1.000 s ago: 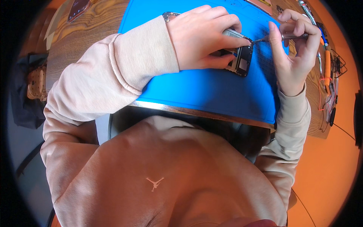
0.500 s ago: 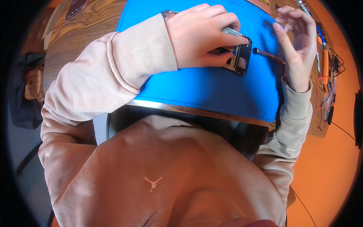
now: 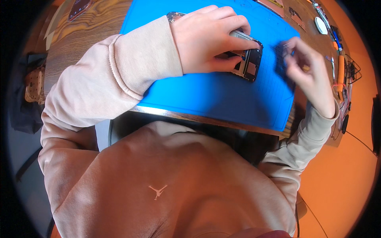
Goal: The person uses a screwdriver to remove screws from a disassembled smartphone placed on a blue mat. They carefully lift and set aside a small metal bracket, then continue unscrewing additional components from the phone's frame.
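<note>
An opened phone lies tilted on the blue mat, its black frame and inner parts exposed. My left hand is closed over it from the left, thumb and index finger at its lower right part, and hides much of its middle. One corner of the phone shows beyond the wrist. My right hand is curled above the mat's right edge, apart from the phone. It closes around a slim screwdriver that the fingers mostly hide; a small yellowish bit shows at the palm.
Another phone lies at the far left of the wooden table. Along the right side are a white round object, an orange-handled tool, cables and a black wire stand. Flat parts lie at the mat's far edge.
My right hand has come down and curled its fingers. The screwdriver that showed beside the phone is now mostly hidden in that hand. My left hand stays on the phone.
</note>
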The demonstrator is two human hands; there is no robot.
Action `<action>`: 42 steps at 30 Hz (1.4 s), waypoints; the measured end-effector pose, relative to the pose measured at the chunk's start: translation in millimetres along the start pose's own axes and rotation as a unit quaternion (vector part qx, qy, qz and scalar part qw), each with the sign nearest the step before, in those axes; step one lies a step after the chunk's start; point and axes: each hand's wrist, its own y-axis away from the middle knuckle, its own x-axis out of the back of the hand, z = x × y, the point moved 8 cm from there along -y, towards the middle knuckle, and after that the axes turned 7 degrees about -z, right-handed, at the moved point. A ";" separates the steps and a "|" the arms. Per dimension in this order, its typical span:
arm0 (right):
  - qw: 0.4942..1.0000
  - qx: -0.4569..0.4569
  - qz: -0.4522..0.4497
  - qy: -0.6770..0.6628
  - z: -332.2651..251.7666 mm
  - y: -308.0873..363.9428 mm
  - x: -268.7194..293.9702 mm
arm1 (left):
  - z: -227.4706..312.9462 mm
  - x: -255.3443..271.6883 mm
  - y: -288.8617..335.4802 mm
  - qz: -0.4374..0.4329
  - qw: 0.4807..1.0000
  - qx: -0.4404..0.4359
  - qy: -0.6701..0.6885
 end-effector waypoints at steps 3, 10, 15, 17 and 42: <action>0.990 0.049 0.107 -0.074 -6.9 2.4 22.8 | 3.1 5.6 -2.3 -0.001 0.999 -0.026 0.032; 0.922 0.234 0.303 -0.054 -20.5 10.3 14.2 | 2.0 9.4 -1.3 -0.010 0.998 -0.027 0.059; 0.939 0.215 0.265 0.029 -19.9 0.7 -12.4 | 3.8 8.4 2.4 -0.005 0.999 -0.029 0.031; 0.924 0.219 0.312 0.006 -18.1 2.9 -5.2 | 3.4 7.7 2.1 -0.007 0.999 -0.032 0.032; 0.927 0.249 0.275 -0.050 -11.1 -3.2 -2.3 | 4.5 6.7 -0.5 -0.009 1.000 -0.013 0.027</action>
